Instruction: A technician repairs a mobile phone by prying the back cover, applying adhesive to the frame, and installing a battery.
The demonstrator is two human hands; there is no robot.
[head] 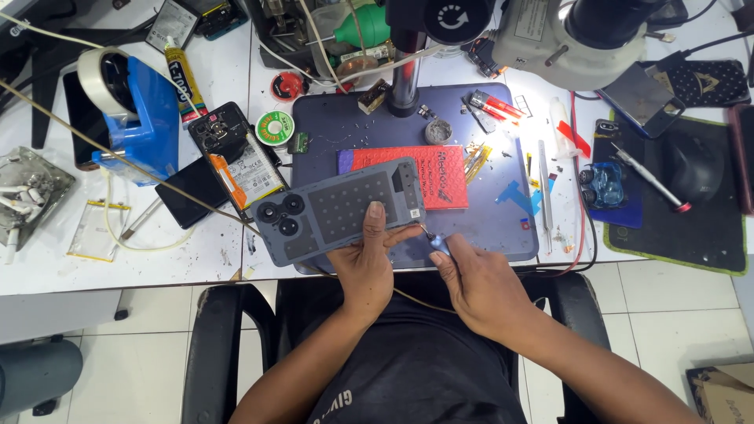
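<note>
My left hand [367,263] holds a grey phone back cover [338,210], inner side up, with three round camera holes at its left end; my thumb lies across its lower edge. My right hand [477,283] grips a small blue-handled tool [437,242] whose thin metal tip touches the cover's lower right corner. Both hands are over the near edge of a dark blue work mat [503,220]. A red flat packet [440,177] lies on the mat just behind the cover.
An opened phone [236,157] and a black phone [192,200] lie left of the mat. A blue tape dispenser [137,110], a glue tube [184,78], a solder wick reel [275,126], a microscope [565,31], tweezers [543,184] and a screwdriver [652,180] surround the mat.
</note>
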